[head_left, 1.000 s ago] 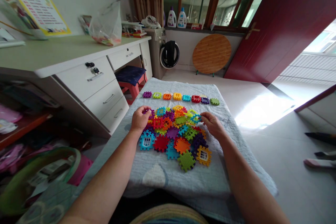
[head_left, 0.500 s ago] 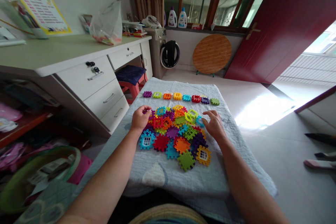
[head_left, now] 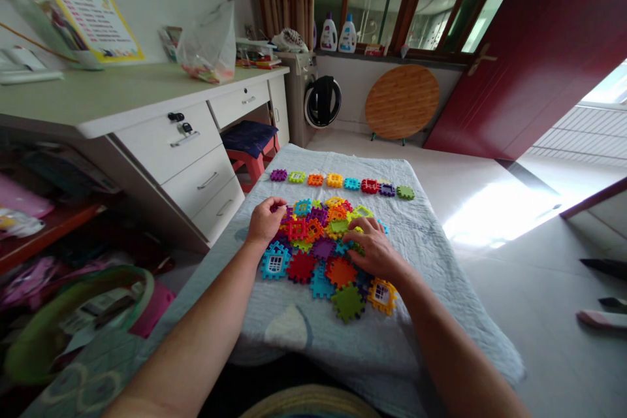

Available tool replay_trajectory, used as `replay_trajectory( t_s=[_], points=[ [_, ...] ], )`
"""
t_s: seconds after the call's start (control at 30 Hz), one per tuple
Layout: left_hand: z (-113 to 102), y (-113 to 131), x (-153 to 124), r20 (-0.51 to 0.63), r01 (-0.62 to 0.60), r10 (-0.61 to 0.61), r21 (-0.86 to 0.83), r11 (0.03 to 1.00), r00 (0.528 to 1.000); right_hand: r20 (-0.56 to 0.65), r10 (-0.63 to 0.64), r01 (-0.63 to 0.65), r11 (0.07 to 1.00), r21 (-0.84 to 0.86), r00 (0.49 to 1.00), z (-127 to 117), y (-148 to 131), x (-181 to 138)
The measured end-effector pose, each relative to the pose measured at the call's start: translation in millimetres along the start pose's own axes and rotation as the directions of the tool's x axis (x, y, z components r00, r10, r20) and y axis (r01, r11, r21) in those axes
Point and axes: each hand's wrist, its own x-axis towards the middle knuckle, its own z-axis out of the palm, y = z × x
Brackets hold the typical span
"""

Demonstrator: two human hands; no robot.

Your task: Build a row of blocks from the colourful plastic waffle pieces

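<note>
two bare hands work at a mixed heap of bright, notch-edged plastic building tiles, lying on a pale blue-grey cloth. the left hand lies at the heap's left edge, beside purple tiles, thumb and forefinger drawn close together; whether a tile is pinched between them cannot be told. the right hand reaches over the heap's right side, fingers curved, with thumb and forefinger parted; its grip, if any, is hidden. along the near edge lie a blue tile with a white window insert, a solid green square tile and, near the right wrist, a yellow tile with a white window insert. beyond the heap, eight assorted coloured tiles form a row.
</note>
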Motion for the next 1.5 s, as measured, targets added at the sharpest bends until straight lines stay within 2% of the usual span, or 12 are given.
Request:
replay_trajectory(
  t_s=[0.17, 0.3, 0.5, 0.57, 0.67, 0.77, 0.83, 0.97, 1.07, 1.23, 1.37, 1.5],
  points=[
    [-0.4, 0.4, -0.3, -0.006, -0.003, 0.003, 0.003, 1.000, 1.000, -0.070, -0.044, 0.055, 0.986, 0.158, 0.997, -4.1, 4.6, 0.3],
    [-0.3, 0.6, -0.4, -0.012, -0.001, 0.001, -0.004, 1.000, 1.000, -0.214, 0.065, 0.009, 0.945, 0.328, 0.975, -10.0, 7.4, 1.3],
    [1.4, -4.5, 1.1, -0.008, 0.001, -0.001, -0.020, 1.000, 1.000, -0.433, 0.372, -0.234, 0.911, 0.339, 0.821, -14.4, 27.5, -2.7],
    [1.3, -4.5, 1.0, -0.008, 0.003, -0.003, -0.024, 1.000, 1.000, -0.489, 0.408, -0.310, 0.911, 0.272, 0.771, -15.8, 36.0, -5.0],
    [0.4, -1.9, 0.2, -0.008, 0.003, -0.003, -0.014, 1.000, 1.000, -0.530, 0.404, -0.382, 0.911, 0.157, 0.746, -17.1, 46.3, -7.9],
    [-0.5, 0.8, -0.6, -0.010, 0.005, -0.005, -0.007, 1.000, 1.000, -0.514, 0.374, -0.426, 0.905, 0.018, 0.772, -15.2, 52.9, -9.9],
    [-0.7, 1.2, -0.7, -0.009, 0.004, -0.004, -0.006, 1.000, 1.000, -0.451, 0.339, -0.408, 0.911, -0.064, 0.826, -12.1, 55.9, -10.5],
    [-0.3, -0.7, 0.2, -0.007, 0.000, 0.000, -0.016, 1.000, 1.000, -0.287, 0.316, -0.342, 0.939, -0.044, 0.904, -6.0, 60.6, -10.4],
    [-0.1, -2.5, 1.1, -0.009, -0.007, 0.006, -0.021, 1.000, 1.000, -0.276, 0.355, -0.371, 0.929, -0.004, 0.893, -4.7, 65.2, -11.1],
    [0.1, -2.2, 1.5, -0.008, -0.009, 0.009, -0.031, 0.999, 1.000, -0.276, 0.511, -0.547, 0.835, -0.068, 0.814, -5.3, 73.7, -15.8],
    [0.0, -0.9, 1.1, -0.007, -0.005, 0.005, -0.031, 1.000, 1.000, -0.185, 0.529, -0.548, 0.834, -0.068, 0.828, -4.7, 75.7, -16.6],
    [-0.2, -0.8, 1.0, -0.009, -0.006, 0.006, -0.035, 0.999, 1.000, -0.209, 0.509, -0.521, 0.854, -0.001, 0.835, -5.9, 73.7, -14.4]
  ],
)
